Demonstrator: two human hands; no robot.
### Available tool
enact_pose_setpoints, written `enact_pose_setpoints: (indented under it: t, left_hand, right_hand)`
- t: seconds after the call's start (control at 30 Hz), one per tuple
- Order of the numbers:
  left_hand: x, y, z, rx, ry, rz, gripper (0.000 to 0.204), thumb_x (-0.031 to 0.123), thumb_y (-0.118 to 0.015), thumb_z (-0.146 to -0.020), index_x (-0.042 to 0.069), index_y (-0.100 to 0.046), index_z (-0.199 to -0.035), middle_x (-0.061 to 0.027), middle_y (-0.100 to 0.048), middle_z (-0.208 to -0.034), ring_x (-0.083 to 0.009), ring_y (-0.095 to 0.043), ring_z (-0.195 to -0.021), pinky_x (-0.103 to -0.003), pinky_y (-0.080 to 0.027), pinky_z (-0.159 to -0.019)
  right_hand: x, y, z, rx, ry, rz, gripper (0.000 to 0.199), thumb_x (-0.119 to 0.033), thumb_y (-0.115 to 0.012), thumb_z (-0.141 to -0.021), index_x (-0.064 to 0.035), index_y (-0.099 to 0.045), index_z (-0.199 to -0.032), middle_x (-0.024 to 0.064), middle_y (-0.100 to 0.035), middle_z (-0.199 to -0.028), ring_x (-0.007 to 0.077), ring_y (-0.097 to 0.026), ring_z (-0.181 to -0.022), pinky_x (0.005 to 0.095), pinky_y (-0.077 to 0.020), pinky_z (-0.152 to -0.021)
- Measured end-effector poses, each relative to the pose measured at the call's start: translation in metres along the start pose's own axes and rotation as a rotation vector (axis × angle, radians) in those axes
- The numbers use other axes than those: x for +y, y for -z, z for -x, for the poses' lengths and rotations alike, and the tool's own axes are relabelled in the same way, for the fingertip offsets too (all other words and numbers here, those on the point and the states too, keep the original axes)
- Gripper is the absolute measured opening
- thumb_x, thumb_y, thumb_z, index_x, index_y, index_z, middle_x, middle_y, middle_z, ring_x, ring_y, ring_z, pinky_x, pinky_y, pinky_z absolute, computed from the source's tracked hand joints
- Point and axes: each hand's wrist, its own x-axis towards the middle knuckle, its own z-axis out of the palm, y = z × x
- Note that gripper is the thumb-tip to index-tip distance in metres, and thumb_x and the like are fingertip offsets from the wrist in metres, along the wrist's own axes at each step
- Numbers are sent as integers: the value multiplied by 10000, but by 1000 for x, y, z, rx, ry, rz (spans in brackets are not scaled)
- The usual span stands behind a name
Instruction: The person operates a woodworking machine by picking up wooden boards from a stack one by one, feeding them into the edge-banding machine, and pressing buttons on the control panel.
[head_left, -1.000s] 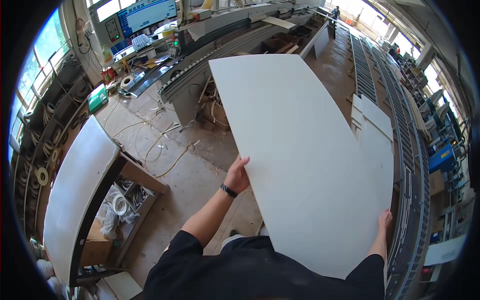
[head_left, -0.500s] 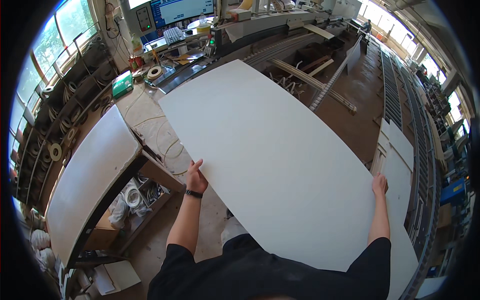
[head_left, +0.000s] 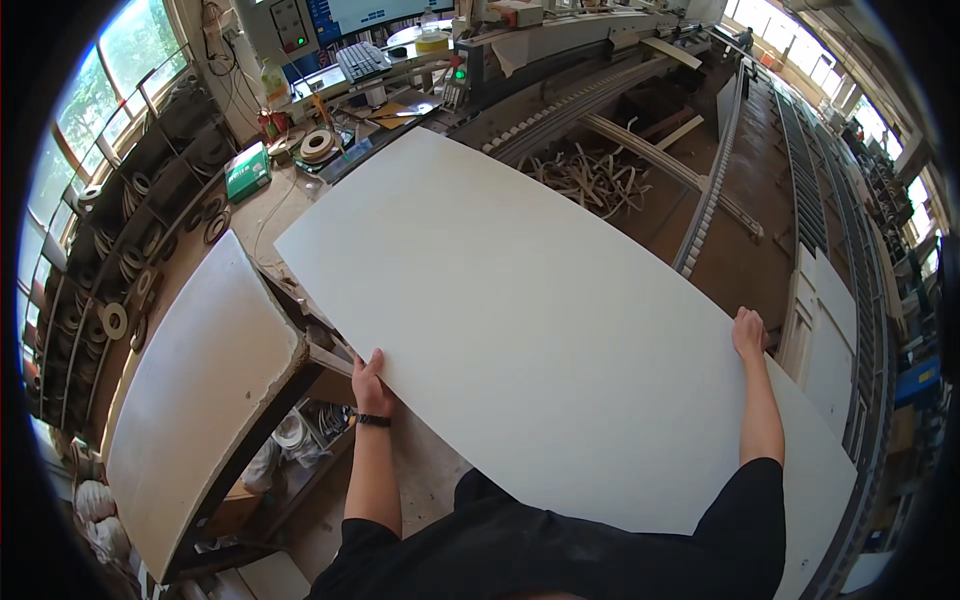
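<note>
A large white rectangular panel [head_left: 540, 330] spans the middle of the view, held out in front of my body. My left hand [head_left: 372, 387] grips its left long edge, thumb against the upper face and the fingers hidden underneath. On the opposite long edge, my right hand [head_left: 748, 332] is closed over the rim with its fingers curled round it. The panel's far end reaches toward the cluttered workbench. Below its right near side lies another white board [head_left: 820, 440], partly covered.
Left of me stands a work table [head_left: 200, 370] with a worn pale top and shelves beneath. Ahead are a machine with a keyboard [head_left: 362, 62], a green box [head_left: 247, 172] and a roll of tape [head_left: 319, 146]. Roller tracks [head_left: 712, 190] run along the right; offcut strips [head_left: 590, 182] pile beyond the panel.
The panel has swung left, its far left corner shifting toward the work table. Both hands keep their hold; the left has moved down and left, the right up and slightly left.
</note>
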Motion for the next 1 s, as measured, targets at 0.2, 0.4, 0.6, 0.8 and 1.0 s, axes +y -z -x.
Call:
enact_pose_setpoints:
  t: [0.2, 0.4, 0.6, 0.8, 1.0]
  left_hand:
    - [1, -2, -27, 61, -48, -305, 349, 197, -549, -973, -22, -454, -1228, -143, -596, -1090, -183, -598, -878, -283, -502, -775]
    - [-12, -23, -32, 81, -42, -326, 371, 267, -518, -996, -33, -463, -1207, -136, -599, -1077, -169, -591, -879, -267, -493, -768]
    - [-31, -60, -52, 71, -96, -404, 362, 285, -468, -1017, -33, -469, -1189, -133, -597, -1060, -158, -583, -866, -259, -486, -749]
    - [-51, -111, -73, 118, -21, -358, 361, 286, -445, -1024, -42, -467, -1175, -136, -591, -1054, -155, -578, -853, -270, -487, -732]
    - [-82, -177, -107, 256, -14, -349, 393, 320, -438, -1023, -48, -471, -1157, -146, -598, -1019, -164, -592, -817, -278, -508, -699]
  right_hand:
    - [-43, -16, -20, 12, 4, 16, 464, -355, -306, -991, 5, -595, -945, 187, -598, -1021, 384, -568, -929, 485, -460, -818]
    - [-52, -33, -46, 21, 15, 30, 467, -354, -299, -994, 6, -593, -952, 187, -598, -1024, 383, -568, -930, 486, -460, -818]
    - [-26, -72, -96, -11, 15, 25, 470, -352, -291, -997, 7, -592, -959, 187, -597, -1027, 383, -568, -932, 488, -459, -819]
    - [-8, -101, -154, -21, 30, 13, 473, -350, -283, -999, 8, -590, -965, 187, -597, -1030, 382, -567, -934, 489, -459, -820]
    - [-1, -116, -222, -10, 60, 1, 476, -349, -276, -1002, 9, -589, -972, 187, -597, -1033, 382, -567, -936, 490, -458, -820]
